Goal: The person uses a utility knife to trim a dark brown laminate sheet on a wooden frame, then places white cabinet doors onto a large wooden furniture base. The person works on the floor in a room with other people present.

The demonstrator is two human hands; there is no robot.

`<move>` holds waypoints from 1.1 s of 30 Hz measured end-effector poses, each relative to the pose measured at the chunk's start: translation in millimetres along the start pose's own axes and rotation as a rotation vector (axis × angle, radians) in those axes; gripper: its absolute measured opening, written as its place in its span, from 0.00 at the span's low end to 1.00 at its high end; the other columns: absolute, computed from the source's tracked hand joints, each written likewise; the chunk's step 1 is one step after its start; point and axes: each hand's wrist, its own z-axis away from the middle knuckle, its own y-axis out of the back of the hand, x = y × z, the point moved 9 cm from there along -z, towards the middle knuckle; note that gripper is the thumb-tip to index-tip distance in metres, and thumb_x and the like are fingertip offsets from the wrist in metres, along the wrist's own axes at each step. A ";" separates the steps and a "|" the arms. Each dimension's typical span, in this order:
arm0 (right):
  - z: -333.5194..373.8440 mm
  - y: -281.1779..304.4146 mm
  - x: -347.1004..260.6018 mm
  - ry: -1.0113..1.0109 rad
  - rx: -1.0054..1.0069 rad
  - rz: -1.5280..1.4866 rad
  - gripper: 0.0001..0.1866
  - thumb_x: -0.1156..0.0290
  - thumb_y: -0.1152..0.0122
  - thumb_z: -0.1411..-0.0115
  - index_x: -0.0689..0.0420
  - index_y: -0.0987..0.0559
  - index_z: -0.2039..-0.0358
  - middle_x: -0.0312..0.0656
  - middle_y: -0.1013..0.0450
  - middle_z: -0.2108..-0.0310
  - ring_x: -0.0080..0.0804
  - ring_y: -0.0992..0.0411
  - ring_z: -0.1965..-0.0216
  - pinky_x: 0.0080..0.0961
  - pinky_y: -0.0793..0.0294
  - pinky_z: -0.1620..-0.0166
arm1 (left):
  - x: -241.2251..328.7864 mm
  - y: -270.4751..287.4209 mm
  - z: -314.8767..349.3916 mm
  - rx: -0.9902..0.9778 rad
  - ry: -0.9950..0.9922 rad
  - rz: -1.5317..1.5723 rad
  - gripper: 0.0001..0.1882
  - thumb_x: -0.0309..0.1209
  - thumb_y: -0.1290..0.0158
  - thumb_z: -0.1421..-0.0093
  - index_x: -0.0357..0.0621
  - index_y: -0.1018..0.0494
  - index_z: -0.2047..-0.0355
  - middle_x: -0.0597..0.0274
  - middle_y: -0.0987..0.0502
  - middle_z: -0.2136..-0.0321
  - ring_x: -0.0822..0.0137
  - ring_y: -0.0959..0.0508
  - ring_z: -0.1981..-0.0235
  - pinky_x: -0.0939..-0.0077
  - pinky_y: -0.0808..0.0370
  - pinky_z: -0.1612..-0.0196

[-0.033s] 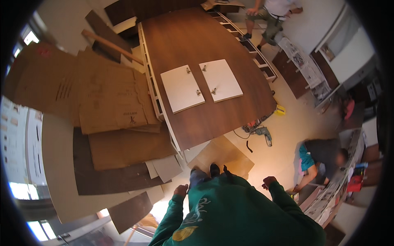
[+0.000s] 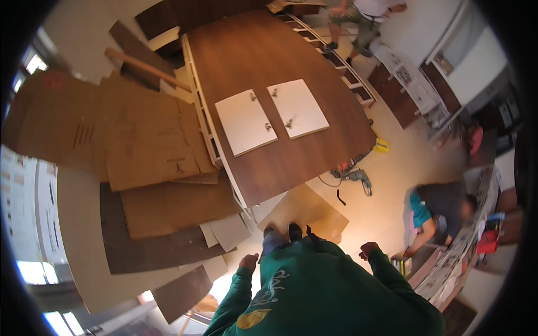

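My left hand (image 2: 249,261) hangs beside my left thigh, its fingers curled and no object visible in it. On the other side, my right hand (image 2: 368,250) is held out from my body, fingers folded into a loose fist with nothing showing in it. Both hands are clear of the large brown wood-look tabletop (image 2: 269,50) in front of me. On that top lie two white door panels, a left panel (image 2: 245,124) and a right panel (image 2: 300,112), each with metal hinges fixed along its inner edge.
Cardboard sheets (image 2: 145,140) and boards (image 2: 129,252) are stacked at left. A power drill (image 2: 361,180) with a cord and a yellow item (image 2: 381,145) lie on the floor. One co-worker (image 2: 440,210) crouches at right; another person (image 2: 361,28) stands at the far side.
My view has turned slightly, so the tabletop and panels appear a little further left. The crouching co-worker shifts slightly. Both my hands stay almost where they were.
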 end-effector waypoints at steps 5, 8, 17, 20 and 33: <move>58.6 -86.9 35.4 -0.005 0.094 -0.506 0.10 0.68 0.47 0.32 0.58 0.20 0.64 0.51 0.17 0.69 0.39 0.19 0.75 0.37 0.19 0.73 | -30.6 -42.9 25.9 -0.378 0.390 0.617 0.19 0.45 0.54 0.29 0.45 0.23 0.54 0.46 0.18 0.63 0.49 0.17 0.67 0.53 0.21 0.66; 103.4 -122.9 13.9 0.009 0.042 -0.417 0.10 0.69 0.48 0.32 0.58 0.18 0.61 0.49 0.18 0.70 0.38 0.20 0.75 0.37 0.20 0.73 | -26.8 -40.4 46.8 -0.527 0.502 0.668 0.19 0.47 0.53 0.30 0.45 0.23 0.57 0.49 0.18 0.66 0.52 0.18 0.70 0.56 0.21 0.68; 95.9 -150.0 68.3 -0.134 0.128 -0.812 0.13 0.66 0.45 0.32 0.58 0.19 0.54 0.46 0.18 0.72 0.34 0.20 0.75 0.31 0.20 0.72 | -17.0 62.1 -26.4 -0.424 0.604 0.517 0.24 0.53 0.49 0.32 0.44 0.20 0.68 0.56 0.18 0.77 0.60 0.19 0.79 0.65 0.24 0.75; 103.3 -140.8 57.2 -0.205 0.118 -0.884 0.14 0.65 0.46 0.31 0.59 0.20 0.53 0.46 0.18 0.70 0.33 0.20 0.73 0.30 0.20 0.71 | -83.3 98.5 -138.2 -0.328 0.279 0.104 0.23 0.51 0.45 0.34 0.41 0.20 0.66 0.56 0.16 0.73 0.61 0.18 0.77 0.65 0.22 0.72; 63.4 -32.9 207.7 -0.307 0.140 -1.113 0.15 0.65 0.45 0.32 0.60 0.19 0.53 0.48 0.18 0.69 0.37 0.20 0.72 0.36 0.19 0.69 | 259.5 2.3 -248.1 -0.374 -0.099 -0.082 0.32 0.62 0.45 0.43 0.41 0.16 0.71 0.50 0.16 0.75 0.54 0.16 0.73 0.58 0.21 0.60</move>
